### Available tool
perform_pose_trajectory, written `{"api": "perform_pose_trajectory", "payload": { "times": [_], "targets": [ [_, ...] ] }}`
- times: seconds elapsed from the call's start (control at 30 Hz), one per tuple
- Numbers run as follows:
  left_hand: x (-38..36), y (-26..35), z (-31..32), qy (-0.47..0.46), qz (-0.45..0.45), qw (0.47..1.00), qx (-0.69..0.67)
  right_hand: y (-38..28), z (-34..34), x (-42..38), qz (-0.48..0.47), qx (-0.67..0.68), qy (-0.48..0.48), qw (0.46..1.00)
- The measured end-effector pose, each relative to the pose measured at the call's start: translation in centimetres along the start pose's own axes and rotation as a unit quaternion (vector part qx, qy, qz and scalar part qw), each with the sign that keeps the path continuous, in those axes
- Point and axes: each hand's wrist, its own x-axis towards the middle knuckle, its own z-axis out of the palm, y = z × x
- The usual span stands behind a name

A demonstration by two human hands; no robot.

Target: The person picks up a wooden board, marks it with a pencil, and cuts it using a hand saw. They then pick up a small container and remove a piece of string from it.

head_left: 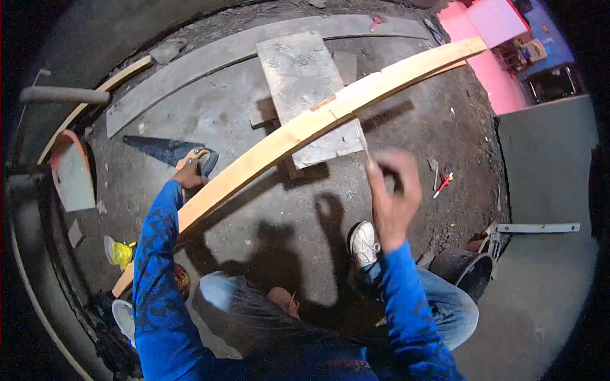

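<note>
My left hand [189, 173] is closed at the handle of a hand saw [159, 150], whose dark blade points to the far left. A long timber beam [273, 151] runs diagonally past that hand, resting across a worn board [298, 73]. My right hand [395, 190] is raised beside the near end of the board, right of the beam. Its thumb and fingers curl together in a pinch, blurred by motion. A thin sliver shows at the fingertips, too indistinct to name.
A long grey plank [210, 60] lies along the back wall. Left are a float-like board [73, 171] and a yellow bag [118, 253]. Right are a black bucket [464, 270], a spirit level [540, 228] and a red-and-white tool [443, 184] on the floor.
</note>
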Motion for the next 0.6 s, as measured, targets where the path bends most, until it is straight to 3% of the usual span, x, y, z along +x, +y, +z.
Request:
{"api": "perform_pose_trajectory", "payload": {
  "times": [0.07,0.1,0.13,0.2,0.23,0.27,0.33,0.4,0.47,0.53,0.57,0.6],
  "targets": [
    [0.6,-2.0,1.6,-0.012,-0.027,0.997,-0.073,1.5,-2.3,-6.5,0.136,0.0,-0.014,0.991],
    [-0.3,0.8,-0.6,-0.04,-0.076,0.996,0.002,3.9,-2.5,-10.2,0.148,-0.011,-0.028,0.988],
    [-0.6,2.6,-1.9,-0.04,-0.076,0.996,0.003,6.4,-2.2,-14.7,0.263,0.01,-0.061,0.963],
    [-1.5,4.5,-3.4,-0.104,-0.116,0.979,0.133,9.1,-1.1,-19.4,0.36,-0.019,-0.154,0.92],
    [-2.3,4.6,-3.6,-0.052,-0.082,0.985,0.145,11.5,-0.3,-21.8,0.322,-0.042,-0.186,0.927],
    [-2.2,3.9,-3.7,-0.054,-0.115,0.976,0.175,12.4,0.4,-22.6,0.323,-0.033,-0.185,0.928],
    [-3.9,6.9,-6.0,0.031,-0.084,0.978,0.188,13.3,2.0,-24.0,0.332,-0.054,-0.222,0.915],
    [-5.5,9.4,-8.5,0.007,-0.131,0.973,0.189,14.3,3.0,-25.0,0.318,-0.072,-0.243,0.914],
    [-7.6,11.2,-10.0,0.183,-0.054,0.979,0.071,14.8,3.3,-25.2,0.289,-0.141,-0.283,0.904],
    [-9.2,11.6,-11.4,0.261,-0.046,0.964,0.003,14.9,2.7,-24.6,0.295,-0.167,-0.33,0.881],
    [-10.0,11.7,-11.9,0.299,-0.048,0.953,-0.026,16.5,2.9,-26.3,0.215,-0.222,-0.269,0.912],
    [-11.4,13.1,-13.0,0.319,-0.054,0.944,-0.068,14.3,2.4,-22.8,0.285,-0.185,-0.256,0.905]
  ]
}}
